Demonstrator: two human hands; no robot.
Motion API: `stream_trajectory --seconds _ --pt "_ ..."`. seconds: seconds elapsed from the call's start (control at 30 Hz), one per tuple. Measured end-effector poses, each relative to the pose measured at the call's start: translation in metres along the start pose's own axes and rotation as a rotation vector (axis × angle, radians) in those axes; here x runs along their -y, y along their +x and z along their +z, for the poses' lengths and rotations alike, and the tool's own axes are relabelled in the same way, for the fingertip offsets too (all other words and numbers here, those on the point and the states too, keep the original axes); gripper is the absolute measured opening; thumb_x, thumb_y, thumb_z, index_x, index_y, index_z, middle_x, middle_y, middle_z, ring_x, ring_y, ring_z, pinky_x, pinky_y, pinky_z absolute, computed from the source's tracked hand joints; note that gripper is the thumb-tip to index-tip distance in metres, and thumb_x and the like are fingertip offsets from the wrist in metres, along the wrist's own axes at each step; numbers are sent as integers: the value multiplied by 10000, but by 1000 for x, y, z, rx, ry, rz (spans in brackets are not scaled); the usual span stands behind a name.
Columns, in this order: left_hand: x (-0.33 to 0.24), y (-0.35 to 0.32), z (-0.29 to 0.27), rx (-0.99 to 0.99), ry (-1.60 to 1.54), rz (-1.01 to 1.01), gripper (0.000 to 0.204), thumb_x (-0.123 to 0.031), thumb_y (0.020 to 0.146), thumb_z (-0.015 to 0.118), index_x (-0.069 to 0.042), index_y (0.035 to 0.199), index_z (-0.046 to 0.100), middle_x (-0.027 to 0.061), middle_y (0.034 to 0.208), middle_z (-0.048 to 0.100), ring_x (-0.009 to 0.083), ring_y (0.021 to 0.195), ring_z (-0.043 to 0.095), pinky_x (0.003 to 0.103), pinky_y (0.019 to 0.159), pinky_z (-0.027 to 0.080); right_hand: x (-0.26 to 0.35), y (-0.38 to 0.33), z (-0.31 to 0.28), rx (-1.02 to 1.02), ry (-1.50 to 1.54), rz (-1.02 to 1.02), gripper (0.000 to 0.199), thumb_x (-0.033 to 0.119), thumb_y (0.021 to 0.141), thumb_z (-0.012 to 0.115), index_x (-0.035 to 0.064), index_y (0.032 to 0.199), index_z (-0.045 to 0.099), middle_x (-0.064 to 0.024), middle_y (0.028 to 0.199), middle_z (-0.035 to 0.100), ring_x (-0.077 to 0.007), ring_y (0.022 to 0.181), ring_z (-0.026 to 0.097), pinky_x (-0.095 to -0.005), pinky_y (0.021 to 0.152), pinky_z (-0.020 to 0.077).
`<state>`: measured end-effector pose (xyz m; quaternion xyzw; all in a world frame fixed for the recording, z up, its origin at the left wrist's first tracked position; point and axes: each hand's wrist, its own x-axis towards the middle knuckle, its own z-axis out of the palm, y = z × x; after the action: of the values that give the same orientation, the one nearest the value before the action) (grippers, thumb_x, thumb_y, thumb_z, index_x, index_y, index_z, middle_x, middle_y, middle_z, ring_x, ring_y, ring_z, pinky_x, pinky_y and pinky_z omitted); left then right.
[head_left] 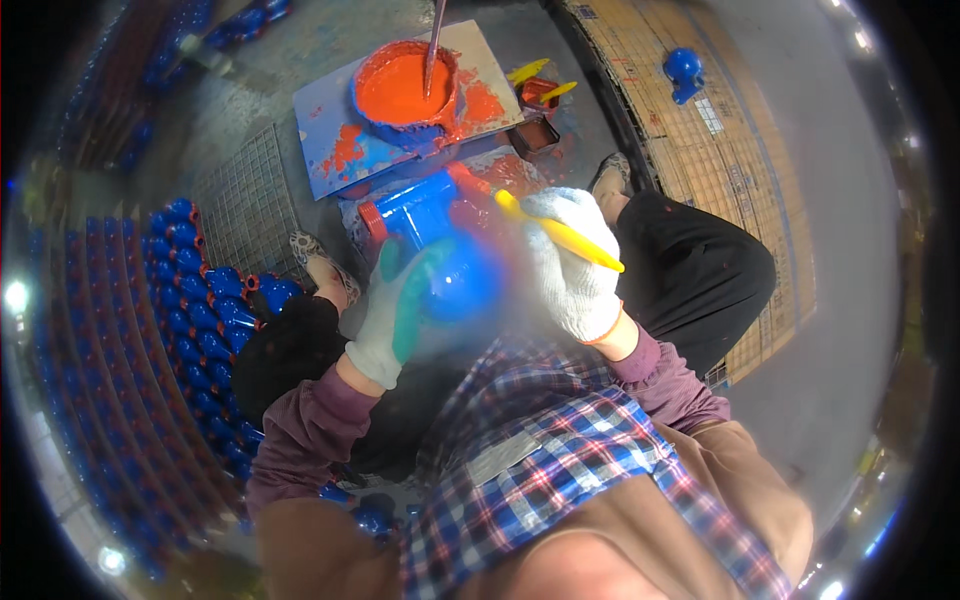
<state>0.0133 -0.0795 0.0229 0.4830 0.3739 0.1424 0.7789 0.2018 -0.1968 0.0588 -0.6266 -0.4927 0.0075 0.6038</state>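
Note:
In my left hand, gloved in white with green patches, is a glossy blue metal fitting. It has a round body and a cylindrical cross-piece whose two ends are red; its lower part is blurred. My right hand, in a white knitted glove, grips a yellow-handled paintbrush. The brush's reddish tip is close to the fitting's right red end; whether they touch I cannot tell. Beyond the fitting stands a paint-smeared bucket of orange-red paint, with a stick upright in it.
A paint-splashed board lies under the bucket. Right of it are small containers and yellow-handled tools. Many blue fittings with red ends are stacked at left. Another blue fitting lies on a wooden panel at right.

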Motion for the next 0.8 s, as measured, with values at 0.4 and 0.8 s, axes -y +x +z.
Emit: stream_trajectory --seconds 0.4,0.8 --pt "-59 -9 28 101 -819 -540 822 -703 874 478 -41 1360 449 242 1024 669 352 640 683 379 429 558 -10 10 -13 297 -1 -216 311 17 792 737 48 1095 673 -169 1008 677 -352 909 664 -390 771 543" --pt "-21 -35 -18 191 -802 -349 665 -568 924 479 -88 1384 448 230 1209 556 294 551 622 344 379 499 -7 31 -46 383 127 -284 310 38 811 705 58 1120 695 -172 1166 669 -319 989 680 -339 823 550"
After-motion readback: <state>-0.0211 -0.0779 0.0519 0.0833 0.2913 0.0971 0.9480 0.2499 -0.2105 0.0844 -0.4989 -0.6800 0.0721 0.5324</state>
